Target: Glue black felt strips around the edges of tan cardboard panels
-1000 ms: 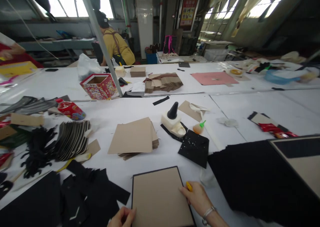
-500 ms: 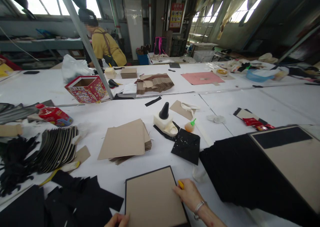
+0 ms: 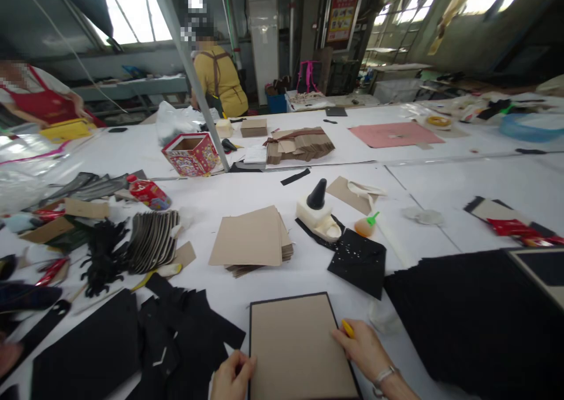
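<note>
A tan cardboard panel (image 3: 304,341) with a narrow black border lies on the white table in front of me. My left hand (image 3: 232,376) is closed at the panel's left edge, thumb and fingertips pinching it. In my right hand (image 3: 363,347) is a small yellow tool (image 3: 348,329), mostly hidden by the fingers; its kind cannot be made out. The right fingertips rest on the panel's right edge. Beyond the panel sits a stack of bare cardboard sheets (image 3: 249,238). Black fabric pieces (image 3: 185,329) lie to the left, and a black stack (image 3: 476,312) spreads out on the right.
A white container with a black cone (image 3: 317,194) stands behind, beside a speckled black sheet (image 3: 359,262) and an orange bottle with a green tip (image 3: 365,226). A red patterned box (image 3: 190,156) stands by a post. Another person's hand (image 3: 9,356) shows at far left.
My view has swung left, so the table's things sit further right and a co-worker in a red apron appears. My left hand shows more fully at the panel's edge. Both hands keep their places.
</note>
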The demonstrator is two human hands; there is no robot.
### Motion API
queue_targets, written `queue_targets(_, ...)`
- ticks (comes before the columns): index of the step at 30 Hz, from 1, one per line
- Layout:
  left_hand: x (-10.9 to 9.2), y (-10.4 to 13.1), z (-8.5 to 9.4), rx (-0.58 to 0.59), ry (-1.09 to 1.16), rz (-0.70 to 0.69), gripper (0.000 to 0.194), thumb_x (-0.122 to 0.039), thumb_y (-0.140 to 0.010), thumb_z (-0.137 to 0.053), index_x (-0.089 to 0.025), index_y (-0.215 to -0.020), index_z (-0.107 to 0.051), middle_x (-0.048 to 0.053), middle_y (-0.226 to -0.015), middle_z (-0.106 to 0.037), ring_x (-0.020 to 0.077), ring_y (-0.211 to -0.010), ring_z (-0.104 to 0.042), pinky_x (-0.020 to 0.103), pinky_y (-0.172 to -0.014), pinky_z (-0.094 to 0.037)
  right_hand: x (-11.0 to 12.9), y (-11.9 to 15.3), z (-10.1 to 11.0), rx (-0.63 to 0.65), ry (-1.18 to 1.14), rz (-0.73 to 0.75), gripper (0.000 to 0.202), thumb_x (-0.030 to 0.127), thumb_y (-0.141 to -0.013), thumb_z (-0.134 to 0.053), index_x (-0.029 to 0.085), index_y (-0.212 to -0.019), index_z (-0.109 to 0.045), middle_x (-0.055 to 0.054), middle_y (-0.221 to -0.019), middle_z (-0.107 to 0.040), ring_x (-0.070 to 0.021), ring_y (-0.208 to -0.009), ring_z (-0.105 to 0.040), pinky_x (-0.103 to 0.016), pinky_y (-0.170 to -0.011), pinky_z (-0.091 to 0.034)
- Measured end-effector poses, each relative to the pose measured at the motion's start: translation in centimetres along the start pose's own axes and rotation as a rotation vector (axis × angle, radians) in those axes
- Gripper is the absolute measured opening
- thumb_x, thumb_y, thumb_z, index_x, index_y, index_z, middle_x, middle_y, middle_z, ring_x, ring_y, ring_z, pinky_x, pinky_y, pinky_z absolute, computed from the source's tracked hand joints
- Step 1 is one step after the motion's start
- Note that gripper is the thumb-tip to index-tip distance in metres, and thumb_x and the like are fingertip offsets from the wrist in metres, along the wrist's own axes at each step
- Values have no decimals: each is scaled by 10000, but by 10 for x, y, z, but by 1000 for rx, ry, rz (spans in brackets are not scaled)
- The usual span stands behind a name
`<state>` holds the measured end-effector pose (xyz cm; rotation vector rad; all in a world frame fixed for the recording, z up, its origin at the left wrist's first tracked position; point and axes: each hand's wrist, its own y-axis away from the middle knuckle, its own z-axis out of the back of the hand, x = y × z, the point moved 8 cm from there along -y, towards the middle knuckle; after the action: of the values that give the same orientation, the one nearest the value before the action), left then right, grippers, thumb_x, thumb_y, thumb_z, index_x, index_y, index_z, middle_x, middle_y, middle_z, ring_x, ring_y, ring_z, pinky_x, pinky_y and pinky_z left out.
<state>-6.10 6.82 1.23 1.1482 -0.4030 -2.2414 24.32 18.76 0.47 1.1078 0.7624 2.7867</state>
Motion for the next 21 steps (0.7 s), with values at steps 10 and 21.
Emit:
queue_targets(10, -17, 6, 6, 0, 46, -5, 339, -493, -770, -428, -217, -575, -450, -10, -580, -495, 174, -633, -471, 281, -615, -343, 2, 0, 2, 25, -9, 6, 304, 428, -733, -461, 225, -518, -390, 7, -455, -476, -168, -475, -493, -262, -476, -328)
queue_targets(21, -13, 1, 1, 49, -119, -75, 315, -450, -826, -371, -231, -610, -443, -10, -625, -581, 175, -674, -562, 254, -634, -381, 14, 1, 7, -8, 89, 15, 297, 211, -780, -510, 205, -517, -371, 49, -474, -396, -124, -497, -427, -241, -473, -248)
